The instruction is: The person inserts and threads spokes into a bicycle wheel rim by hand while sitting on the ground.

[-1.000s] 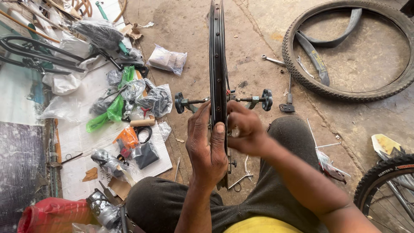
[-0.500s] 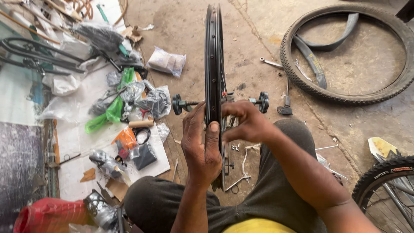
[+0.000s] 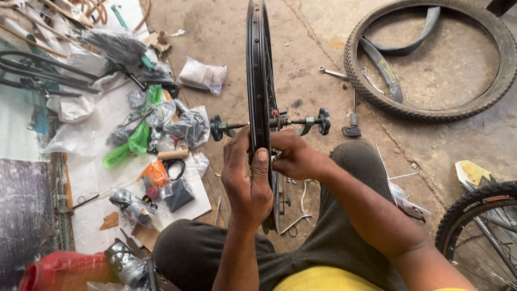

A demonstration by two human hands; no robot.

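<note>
The wheel rim (image 3: pixel 257 81) at the centre of the frame is black, its axle (image 3: pixel 272 124) dull grey with black end caps, and the knobbly-treaded tyre (image 3: pixel 431 108) at upper right is black over a dusty grey-brown concrete floor (image 3: pixel 312 48). At left, a white sheet (image 3: pixel 102 161) carries bright green plastic bags (image 3: pixel 134 137), an orange packet (image 3: pixel 155 173) and clear-grey wrapped parts, with a red container (image 3: pixel 64 269) in the lower left corner. The person wears dark grey trousers (image 3: pixel 355 178) and a yellow shirt (image 3: pixel 318 280) at the bottom edge.
</note>
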